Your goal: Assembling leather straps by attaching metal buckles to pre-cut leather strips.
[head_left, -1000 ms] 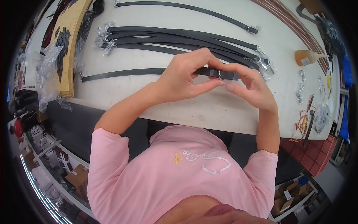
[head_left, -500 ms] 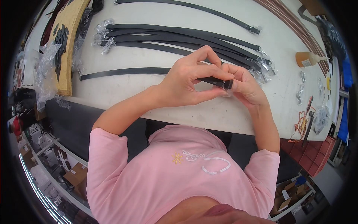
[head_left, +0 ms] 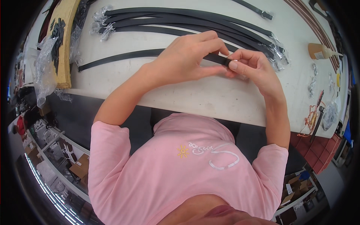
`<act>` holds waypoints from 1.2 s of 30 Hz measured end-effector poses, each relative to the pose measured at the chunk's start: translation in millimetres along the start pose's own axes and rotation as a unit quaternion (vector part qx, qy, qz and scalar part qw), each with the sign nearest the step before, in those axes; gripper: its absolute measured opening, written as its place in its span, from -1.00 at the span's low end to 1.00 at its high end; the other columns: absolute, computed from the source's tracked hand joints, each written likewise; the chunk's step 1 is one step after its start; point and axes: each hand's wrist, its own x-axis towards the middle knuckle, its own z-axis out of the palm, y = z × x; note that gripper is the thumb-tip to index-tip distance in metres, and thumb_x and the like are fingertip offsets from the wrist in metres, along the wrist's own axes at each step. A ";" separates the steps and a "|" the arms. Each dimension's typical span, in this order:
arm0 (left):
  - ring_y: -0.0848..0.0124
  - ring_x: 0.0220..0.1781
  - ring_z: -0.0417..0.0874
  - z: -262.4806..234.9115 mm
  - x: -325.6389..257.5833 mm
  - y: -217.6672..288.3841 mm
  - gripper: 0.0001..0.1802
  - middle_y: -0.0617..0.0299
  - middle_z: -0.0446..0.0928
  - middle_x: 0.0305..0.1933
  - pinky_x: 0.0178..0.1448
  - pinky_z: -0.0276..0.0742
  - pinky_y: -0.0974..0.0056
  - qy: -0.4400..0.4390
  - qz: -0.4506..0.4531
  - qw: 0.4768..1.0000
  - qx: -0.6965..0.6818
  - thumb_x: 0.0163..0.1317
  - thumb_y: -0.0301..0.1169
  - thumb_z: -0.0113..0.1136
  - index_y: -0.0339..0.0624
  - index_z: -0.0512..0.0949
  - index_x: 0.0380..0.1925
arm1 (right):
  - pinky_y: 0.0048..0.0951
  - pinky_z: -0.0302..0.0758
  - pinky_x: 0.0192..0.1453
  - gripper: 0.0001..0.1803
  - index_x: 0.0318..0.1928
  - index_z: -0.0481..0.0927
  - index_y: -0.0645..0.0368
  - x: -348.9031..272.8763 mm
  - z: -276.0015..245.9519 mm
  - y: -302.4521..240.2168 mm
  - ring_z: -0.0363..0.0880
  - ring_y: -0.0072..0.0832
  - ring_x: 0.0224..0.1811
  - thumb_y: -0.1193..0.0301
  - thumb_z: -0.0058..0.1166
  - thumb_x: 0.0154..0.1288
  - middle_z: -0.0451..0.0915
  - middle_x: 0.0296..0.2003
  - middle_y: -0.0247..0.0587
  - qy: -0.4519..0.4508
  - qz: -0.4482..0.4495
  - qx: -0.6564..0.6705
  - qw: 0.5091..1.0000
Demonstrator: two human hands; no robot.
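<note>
A long, flat black strap (head_left: pixel 123 60) stretches across the table from the left, and its right end is raised between my two hands. My left hand (head_left: pixel 191 56) is curled around the strap near that end, index finger above it and thumb below. My right hand (head_left: pixel 255 65) pinches the tip between thumb and fingers, so the very end is mostly covered. Just behind my hands lies a bundle of similar black straps (head_left: pixel 180 18). Their ends are wrapped in clear plastic (head_left: pixel 279 56).
A yellowish board (head_left: pixel 63 75) bearing small black pieces stands at the left beside crumpled plastic (head_left: pixel 45 71). To the right are a glue bottle (head_left: pixel 318 51), orange wires (head_left: pixel 310 119) and a plastic bag (head_left: pixel 330 115). Brown rods (head_left: pixel 318 26) lie at the far right. A red crate (head_left: pixel 317 152) sits below the edge.
The view has shifted, so the table items appear higher. My right fingers have moved over the strap's tip, which showed openly before. My left fingers are farther from the tip.
</note>
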 end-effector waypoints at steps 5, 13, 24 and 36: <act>0.32 -0.34 0.56 2.5 -3.3 -5.7 -0.70 0.24 0.51 -0.29 -0.40 0.41 0.32 -0.052 -0.020 0.998 0.029 0.10 -0.47 0.48 -0.19 0.66 -0.15 | -0.60 0.54 -0.04 -0.80 -0.21 0.59 0.21 1.8 3.9 1.3 0.52 -0.72 -0.28 0.32 0.23 0.42 0.56 -0.40 -0.44 0.013 -0.018 -0.007 1.000; 0.34 -0.39 0.54 12.1 0.2 -7.1 -0.69 0.23 0.51 -0.34 -0.41 0.42 0.32 0.003 0.020 0.998 0.055 0.08 -0.46 0.51 -0.20 0.68 -0.15 | -0.62 0.52 -0.08 -0.78 -0.20 0.60 0.19 2.6 -0.4 6.1 0.50 -0.73 -0.30 0.28 0.22 0.44 0.51 -0.41 -0.49 0.023 -0.050 -0.015 0.998; 0.38 -0.44 0.51 14.4 3.9 -14.9 -0.68 0.22 0.53 -0.40 -0.42 0.39 0.34 0.021 0.022 0.999 0.025 0.08 -0.47 0.53 -0.24 0.69 -0.15 | -0.65 0.51 -0.12 -0.72 -0.17 0.63 0.23 2.7 -5.1 7.6 0.48 -0.77 -0.33 0.23 0.19 0.45 0.51 -0.43 -0.51 0.025 -0.064 -0.048 0.996; 0.52 -0.49 0.46 15.6 3.9 -11.0 -0.72 0.30 0.57 -0.45 -0.54 0.25 0.41 0.043 0.019 0.999 0.021 0.06 -0.45 0.55 -0.20 0.72 -0.20 | -0.56 0.57 -0.08 -0.74 -0.19 0.61 0.20 4.7 -6.5 12.6 0.50 -0.75 -0.36 0.24 0.18 0.46 0.51 -0.41 -0.51 0.001 -0.074 -0.010 0.997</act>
